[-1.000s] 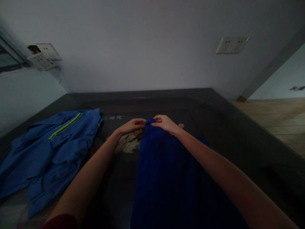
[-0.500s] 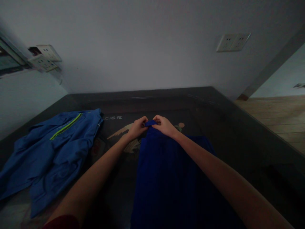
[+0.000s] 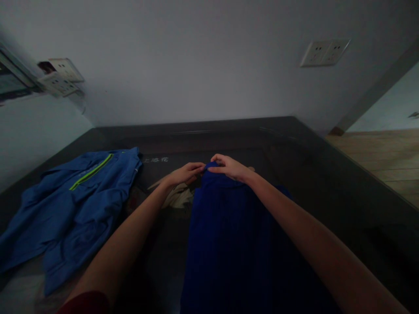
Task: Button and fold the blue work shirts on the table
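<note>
The cloth (image 3: pixel 225 231), deep blue, runs up the middle of the tabletop (image 3: pixel 327 183) toward its far edge and stops well short of it; its lower part sinks into shadow at the near side. Most of it appears laid out lengthwise, which I take as the part already done. Its narrow far end is what remains unsettled: it is bunched between the hands and not yet flat. How many layers lie beneath, it is too dark to tell.

The right hand (image 3: pixel 232 168) grips that end between thumb and fingers. The left hand (image 3: pixel 185 173) has its fingertips at the end's left side; whether they pinch it, I cannot tell.

By the left edge of the tabletop lies a garment (image 3: pixel 75 205), paler blue with a lime zip (image 3: pixel 93 170), loose and creased, touched by neither hand. It is apart from the cloth, with the left forearm between them. Some white characters (image 3: pixel 156 160) and part of a pale print (image 3: pixel 178 196) show between the two, toward the far edge. A wall (image 3: pixel 196 65) rises behind that edge and limits room there. Otherwise nothing visible blocks the cloth; dim light hides the near right area.
</note>
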Tool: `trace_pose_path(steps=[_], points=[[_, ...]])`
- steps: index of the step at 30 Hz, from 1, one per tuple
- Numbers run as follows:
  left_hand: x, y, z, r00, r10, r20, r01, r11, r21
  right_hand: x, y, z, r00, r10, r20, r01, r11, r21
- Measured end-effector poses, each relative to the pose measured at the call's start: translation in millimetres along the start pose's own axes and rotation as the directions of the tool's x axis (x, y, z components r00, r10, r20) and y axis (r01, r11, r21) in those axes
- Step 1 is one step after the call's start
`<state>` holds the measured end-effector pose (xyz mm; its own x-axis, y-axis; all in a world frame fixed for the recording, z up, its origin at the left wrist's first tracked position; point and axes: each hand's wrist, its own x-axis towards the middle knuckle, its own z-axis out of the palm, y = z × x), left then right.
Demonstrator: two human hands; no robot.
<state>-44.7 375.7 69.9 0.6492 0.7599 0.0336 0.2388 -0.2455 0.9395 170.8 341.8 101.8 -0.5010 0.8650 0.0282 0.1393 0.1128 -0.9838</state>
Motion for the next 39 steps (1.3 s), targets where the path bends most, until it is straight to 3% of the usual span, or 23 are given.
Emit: trace_pose_path(steps=[2,5,8,12,18,25,28,34,39], points=[[0.3,0.5,0.1,1.000,0.018,-0.013,-0.018,1.000,0.019,2.8,-3.0,-2.4,1.000,0.014,0.000,-0.014,0.999,-0.041],[0.7,-0.4,-0.9,0.998,0.031,-0.048,-0.032,0.999,-0.013,11.3,-6.9,-7.4,1.000,0.010,0.020,-0.005,0.973,-0.231],[1.4,-2.7,-2.3,0.998,-0.013,-0.061,0.008,0.997,-0.076,21.0,-11.5,-12.7,0.989,0.042,0.141,0.020,0.909,-0.416],[0.2,-0.6,-5.6,0.998,-0.042,-0.041,0.036,0.992,-0.122,28.6,-16.8,-18.2,0.970,0.044,0.239,0.083,0.865,-0.495],[-3.4,17.0,-5.5,1.000,0.007,-0.015,-0.009,0.994,-0.113,29.9,-12.7,-23.1,0.977,0.029,0.210,0.058,0.915,-0.398],[2.4,19.3,-0.5,0.999,0.036,0.012,-0.037,0.993,0.108,26.8,-7.7,-20.5,0.993,0.060,0.099,-0.035,0.970,-0.240],[0.9,16.7,-3.7,1.000,0.029,-0.012,-0.028,0.999,0.035,23.7,-6.1,-22.0,0.990,0.079,0.115,-0.057,0.981,-0.186],[-1.8,17.7,-5.8,0.999,-0.029,-0.021,0.026,0.992,-0.121,19.8,-3.5,-29.6,0.951,0.132,0.280,-0.094,0.985,-0.145],[1.0,14.6,-4.9,1.000,-0.021,-0.020,0.018,0.989,-0.149,20.6,-2.6,-28.3,0.968,0.105,0.230,-0.062,0.980,-0.188]])
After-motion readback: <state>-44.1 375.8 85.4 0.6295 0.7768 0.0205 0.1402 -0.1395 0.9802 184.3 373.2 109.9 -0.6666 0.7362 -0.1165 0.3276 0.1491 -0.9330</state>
